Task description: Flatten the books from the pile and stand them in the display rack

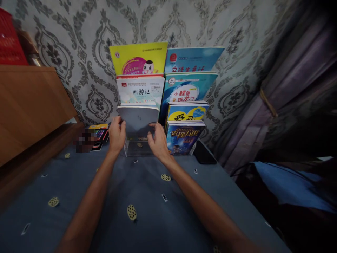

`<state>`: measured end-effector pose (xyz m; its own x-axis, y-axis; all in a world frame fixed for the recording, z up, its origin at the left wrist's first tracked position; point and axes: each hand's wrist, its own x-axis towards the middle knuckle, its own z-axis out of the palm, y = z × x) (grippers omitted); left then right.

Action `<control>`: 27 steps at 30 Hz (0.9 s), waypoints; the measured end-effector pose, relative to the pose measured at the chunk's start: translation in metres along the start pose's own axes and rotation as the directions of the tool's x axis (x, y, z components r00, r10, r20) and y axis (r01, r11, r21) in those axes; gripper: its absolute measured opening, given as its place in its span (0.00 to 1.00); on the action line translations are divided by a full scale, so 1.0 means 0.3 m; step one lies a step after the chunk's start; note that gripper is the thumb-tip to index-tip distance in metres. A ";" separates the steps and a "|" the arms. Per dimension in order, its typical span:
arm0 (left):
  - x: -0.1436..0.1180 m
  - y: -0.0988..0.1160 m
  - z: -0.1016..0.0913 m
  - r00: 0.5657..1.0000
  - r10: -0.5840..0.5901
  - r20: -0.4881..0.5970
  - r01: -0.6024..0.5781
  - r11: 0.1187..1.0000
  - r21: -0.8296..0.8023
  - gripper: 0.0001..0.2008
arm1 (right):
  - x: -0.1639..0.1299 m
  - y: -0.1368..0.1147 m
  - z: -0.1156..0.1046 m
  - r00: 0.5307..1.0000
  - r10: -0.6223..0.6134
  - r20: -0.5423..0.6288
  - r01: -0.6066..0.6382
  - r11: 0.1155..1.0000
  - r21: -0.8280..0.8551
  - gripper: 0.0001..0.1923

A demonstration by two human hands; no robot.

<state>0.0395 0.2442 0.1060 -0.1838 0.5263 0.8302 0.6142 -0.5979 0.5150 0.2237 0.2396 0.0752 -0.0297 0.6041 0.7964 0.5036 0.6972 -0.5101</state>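
A grey-white book (138, 119) stands in the front left slot of a clear tiered book rack (137, 149). My left hand (116, 135) grips the book's left edge and my right hand (158, 140) grips its lower right edge. Behind it in the left column stand a white book (140, 90) and a yellow book (138, 58). The right column holds a dark blue book (184, 137), a blue-yellow book (187, 111), a teal book (188, 88) and a light blue book (193, 59).
The rack stands on a blue-grey cloth (147, 203) against a patterned wall. A wooden cabinet (28, 102) rises at left, with a few small books (98, 135) lying beside it. A black object (204, 153) lies right of the rack. Curtains (289, 91) hang at right.
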 end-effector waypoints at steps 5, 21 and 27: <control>-0.023 -0.026 0.019 0.999 -0.029 0.028 0.026 0.996 0.083 0.06 | -0.007 0.002 0.008 0.999 0.034 0.009 -0.033 0.999 -0.032 0.17; -0.050 -0.025 0.039 0.993 -0.059 0.104 -0.007 0.843 0.537 0.18 | 0.000 0.002 -0.002 0.996 0.088 0.033 -0.089 0.995 0.052 0.22; -0.035 -0.028 0.028 0.982 -0.098 0.159 -0.018 0.796 0.605 0.18 | 0.003 0.010 0.007 0.988 0.146 0.057 -0.149 0.987 0.058 0.24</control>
<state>0.0427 0.2487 0.0912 -0.1192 0.6717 0.7312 0.9566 -0.1197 0.2659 0.2234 0.2430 0.0738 -0.0053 0.7204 0.6935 0.4517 0.6204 -0.6411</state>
